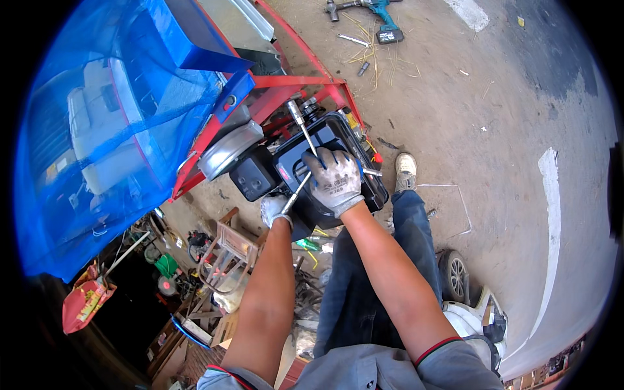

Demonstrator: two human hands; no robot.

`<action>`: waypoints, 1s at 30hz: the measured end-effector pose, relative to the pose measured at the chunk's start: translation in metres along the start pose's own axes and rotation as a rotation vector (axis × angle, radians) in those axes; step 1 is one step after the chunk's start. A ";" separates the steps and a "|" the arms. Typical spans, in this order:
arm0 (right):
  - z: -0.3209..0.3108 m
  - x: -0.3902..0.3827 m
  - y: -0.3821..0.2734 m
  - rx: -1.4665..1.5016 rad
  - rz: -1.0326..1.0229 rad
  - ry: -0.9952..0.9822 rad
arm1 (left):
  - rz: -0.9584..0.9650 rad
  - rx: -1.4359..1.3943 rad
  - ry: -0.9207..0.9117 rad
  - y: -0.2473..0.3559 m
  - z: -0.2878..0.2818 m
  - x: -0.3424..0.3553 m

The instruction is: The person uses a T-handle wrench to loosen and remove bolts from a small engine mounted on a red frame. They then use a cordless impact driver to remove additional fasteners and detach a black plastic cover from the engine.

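My right hand (335,177), in a grey-and-white work glove, has its fingers curled over a long steel wrench bar (298,119) lying diagonally across a black engine (290,153). The bar's socket end reaches up to the red metal frame (325,88). My left hand (273,207), gloved too, is low at the engine's left, beside the bar's lower end; its fingers are mostly hidden. A round silver housing (229,148) and a black box-shaped part (250,173) adjoin the engine on the left.
Blue plastic sheeting (97,130) covers the left. A cordless tool (389,29) and a spanner (353,38) lie on the concrete ahead. My shoe (405,168) is right of the engine. A wheel (455,276), a crate (234,244) and cluttered tools surround my legs.
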State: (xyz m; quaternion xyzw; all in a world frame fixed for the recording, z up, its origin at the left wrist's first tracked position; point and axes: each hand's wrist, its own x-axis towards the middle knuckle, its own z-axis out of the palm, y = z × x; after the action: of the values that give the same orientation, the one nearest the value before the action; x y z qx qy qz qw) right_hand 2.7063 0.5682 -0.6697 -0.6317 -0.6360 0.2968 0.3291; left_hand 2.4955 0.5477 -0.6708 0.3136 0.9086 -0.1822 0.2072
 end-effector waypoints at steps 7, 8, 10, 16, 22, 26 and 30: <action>-0.001 0.001 -0.002 -0.026 -0.001 0.009 | 0.177 -0.306 0.262 -0.066 -0.029 -0.008; -0.001 0.001 -0.003 -0.037 0.010 -0.004 | 0.302 -0.334 0.351 -0.080 -0.035 -0.017; 0.000 0.000 -0.003 -0.065 0.012 0.013 | 0.331 -0.453 0.221 -0.102 -0.046 -0.030; 0.004 -0.002 -0.003 -0.141 -0.002 0.049 | 0.598 -0.232 0.244 -0.127 -0.040 -0.068; -0.004 -0.004 -0.005 -0.135 0.023 0.030 | 0.484 -0.337 0.267 -0.116 -0.018 -0.077; -0.030 -0.024 -0.012 -0.028 0.023 0.112 | 0.505 -0.365 0.264 -0.119 -0.015 -0.075; -0.062 -0.049 -0.029 0.213 0.085 0.158 | 0.506 -0.538 0.176 -0.124 -0.019 -0.070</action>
State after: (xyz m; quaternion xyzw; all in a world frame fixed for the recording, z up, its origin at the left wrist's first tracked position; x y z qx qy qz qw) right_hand 2.7368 0.5157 -0.6110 -0.6409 -0.5459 0.3255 0.4305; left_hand 2.4614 0.4303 -0.5955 0.4771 0.8320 0.1473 0.2417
